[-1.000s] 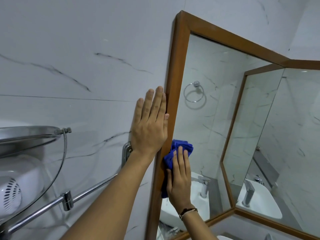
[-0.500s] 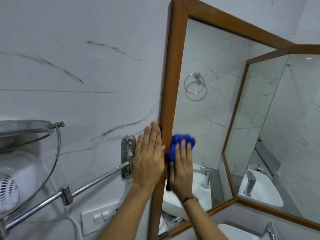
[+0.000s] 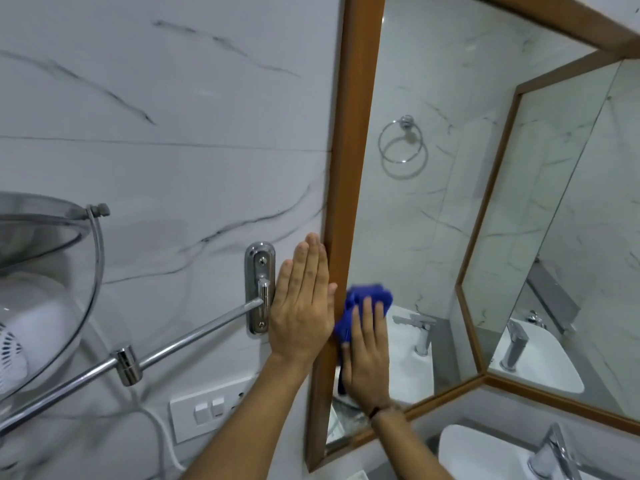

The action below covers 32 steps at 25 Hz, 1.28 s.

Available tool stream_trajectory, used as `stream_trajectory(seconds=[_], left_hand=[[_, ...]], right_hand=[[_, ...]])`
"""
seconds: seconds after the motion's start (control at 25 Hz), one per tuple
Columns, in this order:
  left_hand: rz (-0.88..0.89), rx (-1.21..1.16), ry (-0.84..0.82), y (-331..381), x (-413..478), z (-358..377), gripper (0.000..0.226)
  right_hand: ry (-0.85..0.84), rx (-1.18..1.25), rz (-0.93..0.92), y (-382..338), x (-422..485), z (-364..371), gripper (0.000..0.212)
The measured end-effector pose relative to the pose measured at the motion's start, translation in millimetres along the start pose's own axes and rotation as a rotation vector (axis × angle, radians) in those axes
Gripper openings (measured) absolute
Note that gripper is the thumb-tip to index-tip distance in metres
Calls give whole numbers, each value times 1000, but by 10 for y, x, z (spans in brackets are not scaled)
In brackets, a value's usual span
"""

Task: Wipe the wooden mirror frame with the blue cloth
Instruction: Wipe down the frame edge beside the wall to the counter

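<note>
The wooden mirror frame [image 3: 356, 133] runs up the marble wall, with its left upright in the middle of the view. My right hand [image 3: 367, 355] presses the blue cloth [image 3: 367, 294] against the inner edge of that upright, low down, where wood meets glass. The cloth bunches out above my fingertips and a strip hangs below my palm. My left hand [image 3: 301, 306] lies flat on the wall, fingers straight and together, touching the outer edge of the same upright at about the same height. It holds nothing.
A chrome wall bracket [image 3: 259, 289] with a swing arm [image 3: 173, 348] sits just left of my left hand and carries a round mirror [image 3: 41, 271]. A switch plate [image 3: 207, 410] and white cable [image 3: 162, 438] lie below. A basin [image 3: 485, 452] with a tap [image 3: 554, 455] is at bottom right.
Both hands have slid down the left upright of the frame, the cloth moving with the right hand. The view has dropped too, showing the bracket, switch plate and basin.
</note>
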State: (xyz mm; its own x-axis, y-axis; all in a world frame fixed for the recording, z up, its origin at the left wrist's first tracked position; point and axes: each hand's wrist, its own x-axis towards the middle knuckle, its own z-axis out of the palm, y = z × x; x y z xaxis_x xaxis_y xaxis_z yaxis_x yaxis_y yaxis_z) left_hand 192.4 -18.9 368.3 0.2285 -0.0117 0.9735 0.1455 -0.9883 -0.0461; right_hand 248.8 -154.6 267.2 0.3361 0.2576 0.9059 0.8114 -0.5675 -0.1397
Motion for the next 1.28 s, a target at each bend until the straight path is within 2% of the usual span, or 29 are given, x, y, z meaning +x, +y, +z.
stream_trajectory(seconds=[0.12,0.2,0.28,0.44,0.52,0.6,0.72,0.8,0.88,1.08,1.16,1.28], left_hand=[[-30,-23,5,7,10,-8,64],[-27,-11,-7,20,-5,-23,63],[-28,0,-11,24,-5,-19,62],[-30,-8,-19,2,-12,-3,59],[-33,-27,-19,16,-4,-40,58],[-23,-25,-2,38,5,-70,58],[-32,-53,-12,18,25,-59,58],[-44,-60,-15,40,-27,-21,58],[-71,-116,-39,51,-230,-3,58],[68,-82,-200,-25,-1264,9,63],[51,-78,-206,-28,-1491,81,65],[9,-86,-198,16,-1528,176,66]], right_hand=[[141,10,-34,95,864,-164,61],[187,6,7,129,1035,-107,61],[139,24,41,92,619,49,62],[-115,-50,65,-38,-899,201,69],[-134,-65,29,-41,-1014,174,73],[-68,9,-7,-50,-453,74,67],[150,75,-6,17,708,-41,62],[256,68,41,35,943,17,60],[220,85,99,-17,449,179,60],[-149,87,300,-105,-1859,535,60],[-224,50,388,-107,-2293,719,60],[-216,66,475,-138,-2430,892,61]])
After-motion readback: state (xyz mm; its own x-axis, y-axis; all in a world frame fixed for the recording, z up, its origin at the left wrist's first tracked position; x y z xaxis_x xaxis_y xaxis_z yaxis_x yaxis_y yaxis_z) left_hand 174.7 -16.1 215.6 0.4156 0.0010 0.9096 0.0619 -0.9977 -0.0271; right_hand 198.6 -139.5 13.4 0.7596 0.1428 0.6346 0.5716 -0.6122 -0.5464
